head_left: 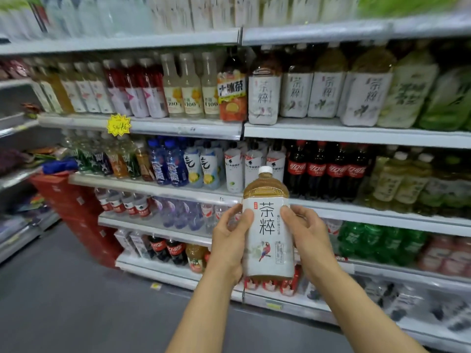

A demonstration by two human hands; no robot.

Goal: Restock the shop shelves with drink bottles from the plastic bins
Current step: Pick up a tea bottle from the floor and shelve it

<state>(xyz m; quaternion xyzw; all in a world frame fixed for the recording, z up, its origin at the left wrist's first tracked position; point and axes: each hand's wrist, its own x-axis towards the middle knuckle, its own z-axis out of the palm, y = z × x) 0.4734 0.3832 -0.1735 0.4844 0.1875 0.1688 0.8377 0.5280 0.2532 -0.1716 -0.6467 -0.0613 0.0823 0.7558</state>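
While both hands, left hand (230, 238) and right hand (307, 233), clasp the tea bottle (266, 225) upright, fingers curled round its label, best lift it level toward the matching row (318, 95) above.

The tea bottle (266, 225) is clear, glossy plastic at the shoulder, wrapped below in a white label with a matt, faintly papery look. Its cap (265, 170) is smooth white plastic. The shelves (178, 127) look like pale painted metal, with shiny clear strips along the front edges. The cola bottles (316, 169) are dark, glossy plastic with slick red labels. The star tag (119, 124) looks like yellow paper. The floor (63, 301) is grey, smooth and matt.
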